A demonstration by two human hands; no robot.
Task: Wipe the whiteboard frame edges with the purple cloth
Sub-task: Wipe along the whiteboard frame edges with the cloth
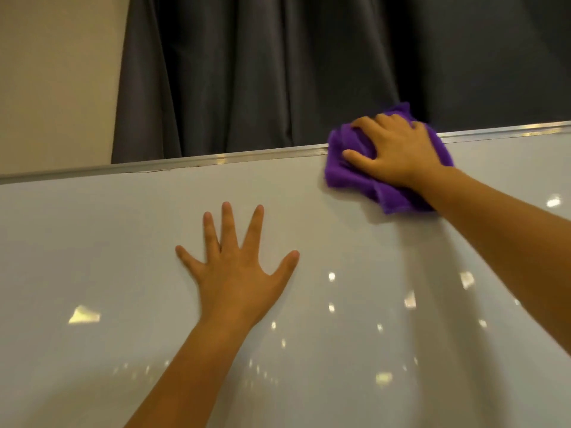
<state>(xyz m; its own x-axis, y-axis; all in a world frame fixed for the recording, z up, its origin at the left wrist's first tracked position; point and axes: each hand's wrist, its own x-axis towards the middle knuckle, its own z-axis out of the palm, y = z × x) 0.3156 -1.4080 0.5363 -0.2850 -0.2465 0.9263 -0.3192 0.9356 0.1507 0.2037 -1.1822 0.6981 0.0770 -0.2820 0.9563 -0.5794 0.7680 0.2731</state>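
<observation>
While the left hand [236, 267] is lying flat on the whiteboard [123, 242] with its fingers straight and spread, holding nothing, the right hand [392, 149] is pressing the cloth [349, 177] against the board's top frame [216, 160]. Its fingers are curling over the bunched purple cloth, gripping it, with the fingertips reaching over the frame's upper edge. Part of the cloth is hanging below the frame on the white surface, and part is poking up above it. Behind the frame a dark curtain [278, 72] is hanging, with a beige wall [55, 81] beside it.
</observation>
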